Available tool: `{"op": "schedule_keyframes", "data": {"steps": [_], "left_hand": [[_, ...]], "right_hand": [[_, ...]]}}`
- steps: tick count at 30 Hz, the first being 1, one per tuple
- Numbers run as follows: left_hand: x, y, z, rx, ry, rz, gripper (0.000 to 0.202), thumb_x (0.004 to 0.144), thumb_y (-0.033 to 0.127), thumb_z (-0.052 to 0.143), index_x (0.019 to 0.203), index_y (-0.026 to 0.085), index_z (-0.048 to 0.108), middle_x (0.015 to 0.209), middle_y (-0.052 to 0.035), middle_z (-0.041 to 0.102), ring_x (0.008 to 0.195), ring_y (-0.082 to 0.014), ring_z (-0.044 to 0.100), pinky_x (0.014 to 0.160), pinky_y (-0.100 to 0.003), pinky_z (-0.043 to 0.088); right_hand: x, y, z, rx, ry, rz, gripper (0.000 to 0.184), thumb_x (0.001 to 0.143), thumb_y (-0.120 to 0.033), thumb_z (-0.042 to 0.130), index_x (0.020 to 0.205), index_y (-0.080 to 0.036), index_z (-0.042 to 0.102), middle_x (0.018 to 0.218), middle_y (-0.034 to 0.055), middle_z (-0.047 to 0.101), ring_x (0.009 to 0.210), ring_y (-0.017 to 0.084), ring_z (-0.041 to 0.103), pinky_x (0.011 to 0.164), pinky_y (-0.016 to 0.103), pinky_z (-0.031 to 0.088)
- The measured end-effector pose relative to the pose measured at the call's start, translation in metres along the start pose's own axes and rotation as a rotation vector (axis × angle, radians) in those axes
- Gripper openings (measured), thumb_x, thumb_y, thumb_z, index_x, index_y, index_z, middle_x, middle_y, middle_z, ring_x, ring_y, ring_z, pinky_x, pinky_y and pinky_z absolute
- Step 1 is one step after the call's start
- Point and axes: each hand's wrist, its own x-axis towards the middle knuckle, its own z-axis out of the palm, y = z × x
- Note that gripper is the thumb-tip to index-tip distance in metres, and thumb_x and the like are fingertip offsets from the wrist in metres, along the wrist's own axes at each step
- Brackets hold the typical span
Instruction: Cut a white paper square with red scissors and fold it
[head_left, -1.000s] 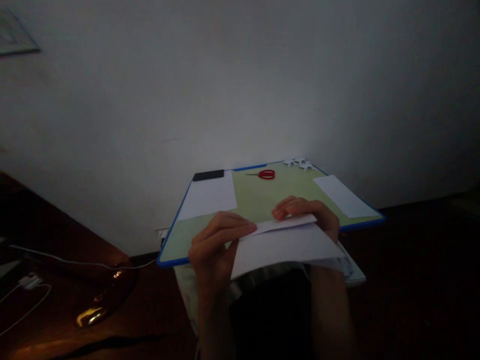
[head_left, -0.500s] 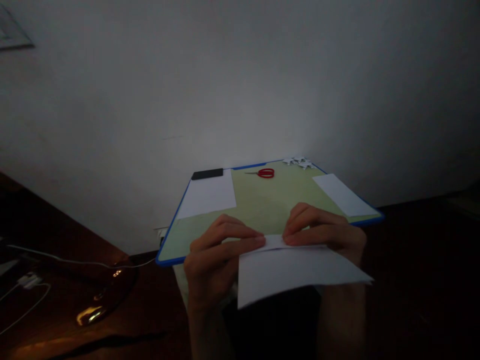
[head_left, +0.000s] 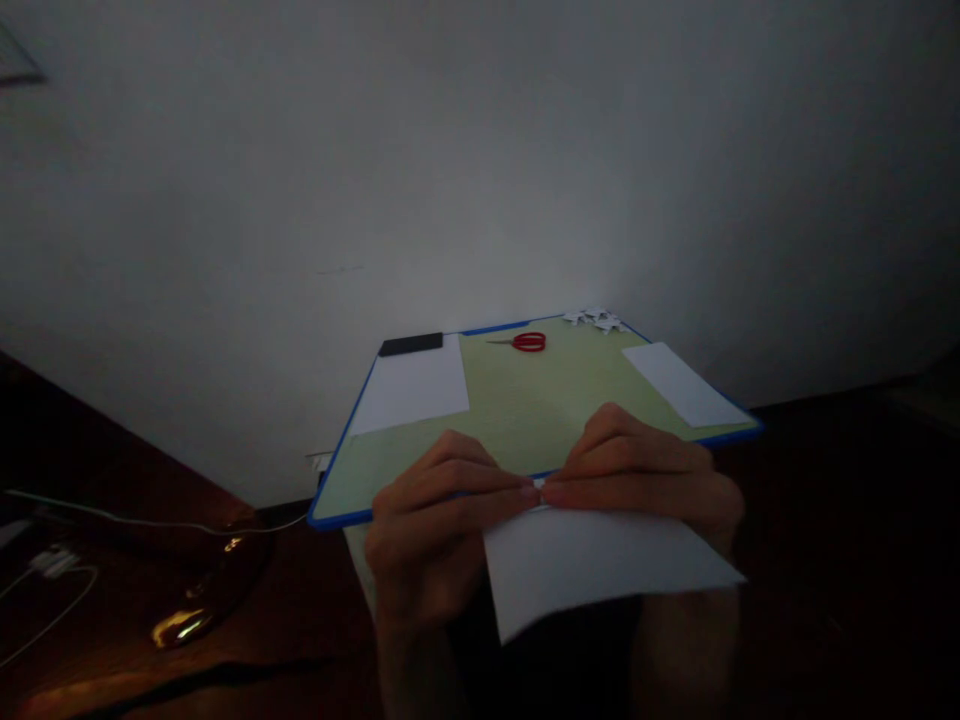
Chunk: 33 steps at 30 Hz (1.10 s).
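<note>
The left hand [head_left: 439, 530] pinches the top edge of a white paper [head_left: 600, 562] between thumb and fingers. The right hand [head_left: 645, 480] pinches the same edge, and the fingertips of the two hands nearly meet in the middle. The paper is up in the air, at the near side of the counter [head_left: 525, 430], in front of the person's body. Its near edge bends in a soft curve.

The counter has a pale green top and a blue rim. Past the hands, on the left, a big white sheet [head_left: 416, 390] lies flat, with a black flat thing [head_left: 411, 345] at its far end. Red-handled scissors [head_left: 529, 342] lie near the far edge, pointing left. To their right is a little heap of white pointy pieces [head_left: 598, 320]. A long white strip [head_left: 684, 387] lies along the right side. Behind it all is a gray wall [head_left: 510, 160].
</note>
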Motion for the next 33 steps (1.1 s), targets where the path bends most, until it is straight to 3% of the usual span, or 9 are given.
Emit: {"op": "schedule_keyframes", "data": {"steps": [5,8,10,12,14,22,26,30,33], "left_hand": [[0.007,0.003,0.005,0.015,0.054,0.051,0.025,0.106,0.031,0.061,0.104,0.025,0.085,0.085,-0.0051,0.083,0.07,-0.0212,0.071,0.064,-0.04,0.056],[0.009,0.003,0.004,0.033,0.073,0.071,0.027,0.107,0.033,0.059,0.102,0.027,0.085,0.081,-0.0036,0.083,0.067,-0.0205,0.071,0.063,-0.04,0.057],[0.008,0.001,0.002,0.065,0.09,0.075,0.025,0.106,0.033,0.061,0.101,0.028,0.084,0.081,-0.0032,0.083,0.068,-0.0207,0.071,0.064,-0.04,0.057],[0.007,-0.001,0.0,0.087,0.107,0.086,0.023,0.105,0.034,0.062,0.1,0.026,0.084,0.082,-0.004,0.082,0.07,-0.0212,0.072,0.066,-0.041,0.058],[0.006,-0.001,-0.002,0.086,0.107,0.09,0.023,0.105,0.033,0.063,0.099,0.024,0.084,0.082,-0.0051,0.082,0.071,-0.0215,0.072,0.068,-0.041,0.059],[0.009,0.001,0.0,-0.001,0.001,0.065,0.02,0.103,0.035,0.067,0.106,0.024,0.083,0.086,-0.0066,0.083,0.073,-0.0222,0.072,0.069,-0.041,0.061],[0.005,0.0,0.005,0.009,-0.021,0.043,0.022,0.104,0.036,0.066,0.109,0.025,0.084,0.089,-0.0069,0.084,0.074,-0.0225,0.073,0.067,-0.04,0.06],[0.003,-0.001,0.007,0.039,0.052,0.052,0.022,0.104,0.036,0.064,0.104,0.028,0.085,0.082,-0.0047,0.083,0.069,-0.0218,0.072,0.065,-0.04,0.059],[0.002,-0.002,0.006,0.06,0.077,0.07,0.023,0.105,0.037,0.063,0.104,0.028,0.085,0.081,-0.0043,0.083,0.068,-0.0214,0.071,0.066,-0.04,0.058]], "right_hand": [[0.002,0.003,-0.005,-0.03,0.099,-0.085,0.027,0.107,-0.029,0.063,0.127,-0.028,0.08,0.085,0.0037,0.083,0.074,0.021,0.074,0.057,0.037,0.057],[0.003,0.002,-0.01,-0.023,-0.019,-0.102,0.031,0.104,-0.021,0.066,0.132,-0.027,0.077,0.089,0.0044,0.084,0.077,0.022,0.075,0.058,0.037,0.059],[0.002,0.001,-0.01,-0.032,-0.056,-0.034,0.031,0.103,-0.021,0.068,0.131,-0.027,0.078,0.093,0.006,0.084,0.08,0.023,0.075,0.062,0.039,0.06],[-0.001,0.001,-0.008,-0.026,0.094,-0.035,0.024,0.103,-0.03,0.069,0.123,-0.024,0.082,0.087,0.007,0.082,0.075,0.023,0.072,0.061,0.041,0.056],[-0.004,0.002,-0.004,-0.034,0.153,-0.018,0.024,0.105,-0.034,0.067,0.119,-0.025,0.084,0.084,0.0067,0.081,0.072,0.023,0.071,0.062,0.042,0.053],[-0.002,-0.007,0.006,0.079,0.234,0.03,0.019,0.102,-0.031,0.07,0.113,-0.027,0.086,0.078,0.0062,0.079,0.065,0.021,0.067,0.056,0.038,0.051],[0.001,-0.012,0.01,0.159,0.172,0.072,0.02,0.103,-0.031,0.068,0.111,-0.025,0.085,0.081,0.0066,0.078,0.069,0.022,0.069,0.06,0.039,0.054],[-0.001,-0.007,0.007,0.145,0.05,0.079,0.023,0.105,-0.034,0.064,0.112,-0.024,0.084,0.087,0.0059,0.079,0.078,0.023,0.072,0.066,0.04,0.058],[-0.005,0.0,0.001,0.083,0.062,0.033,0.022,0.104,-0.034,0.066,0.112,-0.024,0.084,0.088,0.0055,0.08,0.076,0.023,0.072,0.066,0.04,0.056]]}}
